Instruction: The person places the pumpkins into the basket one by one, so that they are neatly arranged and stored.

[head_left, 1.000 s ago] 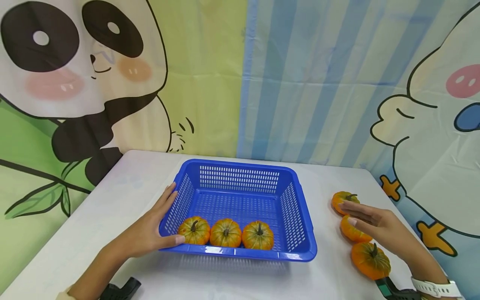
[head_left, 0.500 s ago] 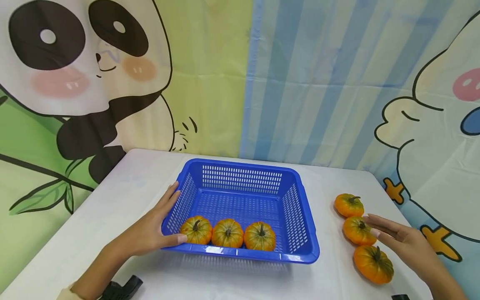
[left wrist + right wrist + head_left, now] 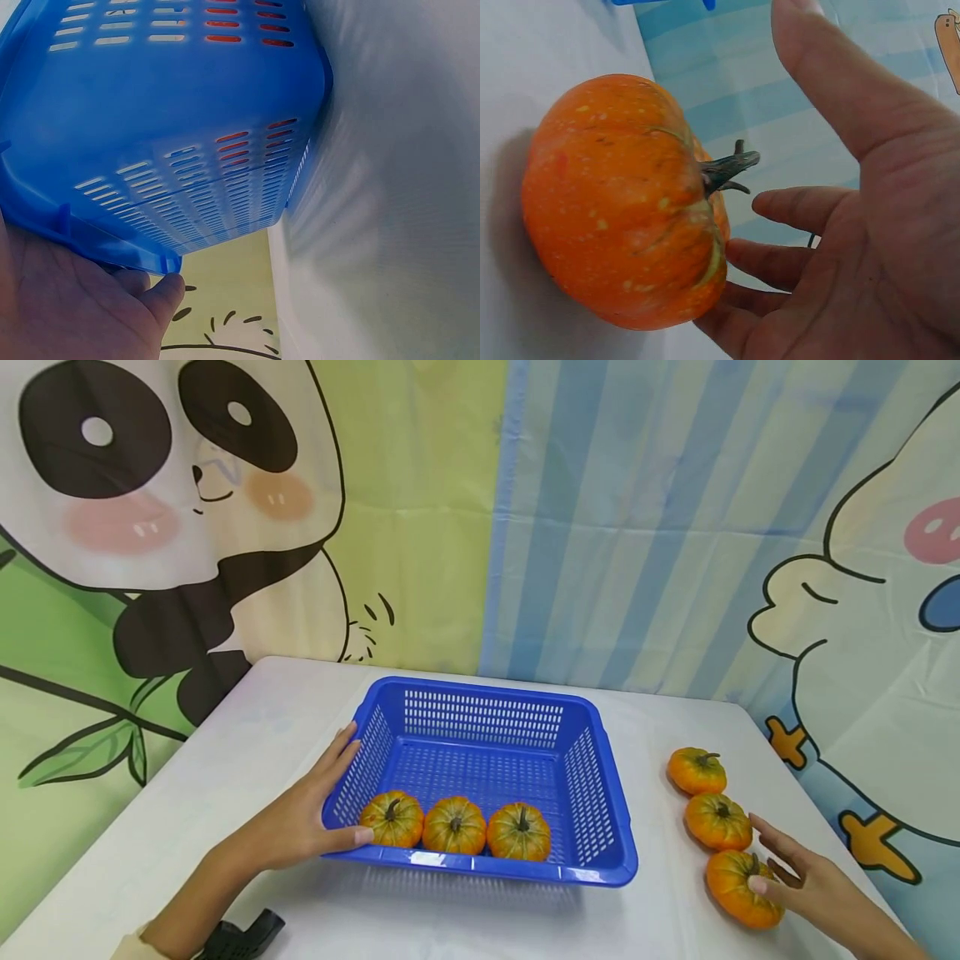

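Note:
My left hand holds the left front corner of a blue plastic basket, thumb over the front rim and fingers along the left side. In the left wrist view, the hand lies against the rim of the slotted basket. Three small orange-green pumpkins, including the middle pumpkin, line the basket's front. On the right, my right hand is beside the nearest loose pumpkin. In the right wrist view, its thumb is apart from that pumpkin, while the fingers reach its far side; contact is unclear.
Behind the nearest loose pumpkin lie a middle pumpkin and a far pumpkin, forming a row right of the basket. The white table ends at a cartoon-printed curtain. A black object shows by my left forearm.
My right hand has drawn back from over the farther loose pumpkins to the nearest one. The left hand stays at the basket; the head view has shifted slightly.

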Demonstrator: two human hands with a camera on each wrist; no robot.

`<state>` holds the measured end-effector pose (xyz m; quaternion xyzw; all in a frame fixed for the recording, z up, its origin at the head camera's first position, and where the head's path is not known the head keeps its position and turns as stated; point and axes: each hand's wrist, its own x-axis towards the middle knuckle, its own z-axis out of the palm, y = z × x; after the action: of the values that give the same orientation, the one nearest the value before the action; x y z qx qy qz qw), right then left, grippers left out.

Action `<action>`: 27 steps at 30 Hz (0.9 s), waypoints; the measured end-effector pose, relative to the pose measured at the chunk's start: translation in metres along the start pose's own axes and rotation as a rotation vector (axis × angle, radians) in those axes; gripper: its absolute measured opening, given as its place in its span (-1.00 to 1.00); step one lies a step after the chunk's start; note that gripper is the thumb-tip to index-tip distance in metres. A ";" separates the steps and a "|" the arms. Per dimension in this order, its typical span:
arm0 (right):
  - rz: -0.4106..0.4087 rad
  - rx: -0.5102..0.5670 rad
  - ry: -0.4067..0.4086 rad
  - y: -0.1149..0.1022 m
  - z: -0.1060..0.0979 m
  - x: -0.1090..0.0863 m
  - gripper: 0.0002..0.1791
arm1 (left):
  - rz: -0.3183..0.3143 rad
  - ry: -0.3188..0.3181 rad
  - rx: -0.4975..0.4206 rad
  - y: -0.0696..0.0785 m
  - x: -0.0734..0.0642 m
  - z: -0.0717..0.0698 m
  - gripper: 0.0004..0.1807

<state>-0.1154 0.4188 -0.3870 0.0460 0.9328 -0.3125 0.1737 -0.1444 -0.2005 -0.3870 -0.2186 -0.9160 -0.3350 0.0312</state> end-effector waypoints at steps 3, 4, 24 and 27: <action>0.013 -0.027 -0.022 0.002 0.003 0.002 0.11 | 0.005 -0.001 -0.003 0.000 0.000 0.000 0.17; 0.014 -0.031 -0.028 0.002 0.004 0.002 0.12 | 0.007 0.000 -0.004 0.000 0.000 0.000 0.17; 0.117 0.044 0.066 0.008 0.013 0.011 0.23 | 0.006 0.003 -0.004 -0.001 0.000 0.001 0.17; 0.137 0.021 0.078 0.008 0.012 0.012 0.24 | 0.012 0.006 0.000 -0.001 0.000 0.001 0.17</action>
<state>-0.1213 0.4173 -0.4045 0.1237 0.9302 -0.3075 0.1579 -0.1451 -0.2010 -0.3886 -0.2229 -0.9145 -0.3357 0.0359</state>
